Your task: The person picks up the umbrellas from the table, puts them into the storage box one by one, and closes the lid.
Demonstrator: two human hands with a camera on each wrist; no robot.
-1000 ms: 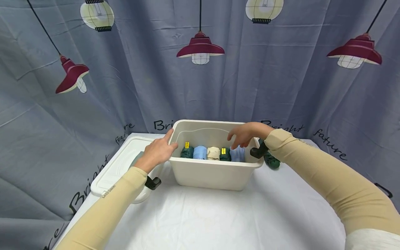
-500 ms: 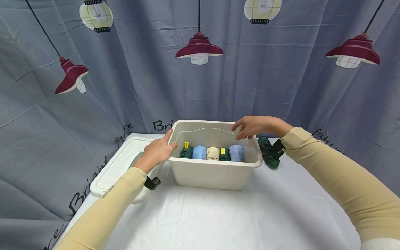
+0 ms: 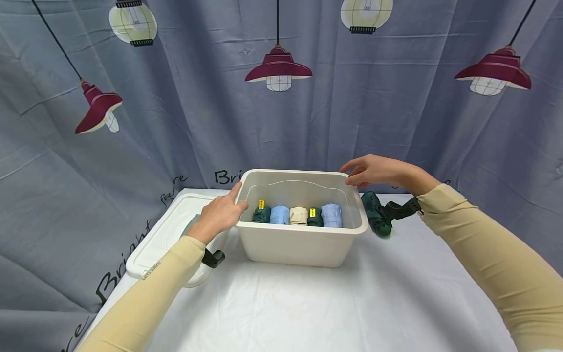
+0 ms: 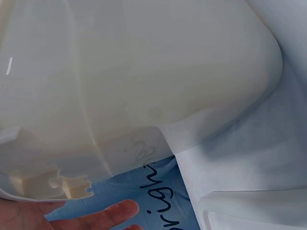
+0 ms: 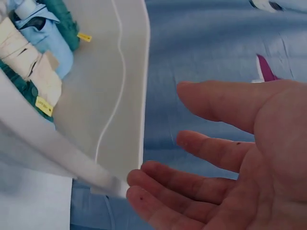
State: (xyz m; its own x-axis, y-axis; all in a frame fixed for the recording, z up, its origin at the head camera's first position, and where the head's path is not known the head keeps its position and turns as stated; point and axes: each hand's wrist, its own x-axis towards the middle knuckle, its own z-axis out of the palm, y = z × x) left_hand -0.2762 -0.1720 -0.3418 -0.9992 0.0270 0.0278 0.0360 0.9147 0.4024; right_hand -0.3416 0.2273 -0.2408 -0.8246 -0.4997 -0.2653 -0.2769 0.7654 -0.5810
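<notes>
A cream plastic storage bin (image 3: 292, 247) without its lid stands on the white table. Inside lies a row of several rolled fabric bundles: a green one with a yellow tag (image 3: 261, 215), a light blue one (image 3: 279, 215), a cream one (image 3: 298, 216), another green one (image 3: 314, 218) and a blue one (image 3: 332, 216). My left hand (image 3: 222, 215) rests on the bin's left rim, its fingers extended in the left wrist view (image 4: 96, 218). My right hand (image 3: 382, 171) is by the far right corner, fingers loosely spread, with nothing between them (image 5: 230, 163).
A white lid (image 3: 164, 234) lies on the table at the left, partly under my left forearm. Dark green bundles (image 3: 377, 220) lie right of the bin, partly hidden by the black wrist strap (image 3: 400, 209). A grey-blue curtain (image 3: 343, 117) hangs behind the table.
My right hand has lifted out of the bin and moved right to its far right corner, uncovering the blue bundle. The left hand has stayed on the rim.
</notes>
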